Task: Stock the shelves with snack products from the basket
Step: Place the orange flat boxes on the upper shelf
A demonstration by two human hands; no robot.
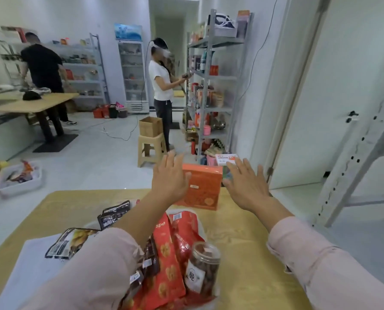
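On the floor at far left sits a white tub (pixel 19 177) of packets. Nearer, on the yellow tabletop (pixel 242 231), two dark packets (pixel 114 214) lie beside a white sheet (pixel 36 265). Just right of them the basket (pixel 202 229) holds red bags (pixel 170 265) and a clear jar (pixel 205 267) of brown snacks, standing upright at its right side.

Beyond the basket, the left grip (pixel 169 177) is spread, fingers straight and pointing away, its palm at the left side of an orange box (pixel 203 186). The box stands upright at the far edge of the tabletop, between both hands. The right grip (pixel 246 186) is spread too, thumb just beside the box's right edge. Whether either palm presses the box, I cannot tell.

Behind the right fingers, a small white-and-orange carton (pixel 226 159) shows. A grey rack (pixel 365 153) stands at far right.
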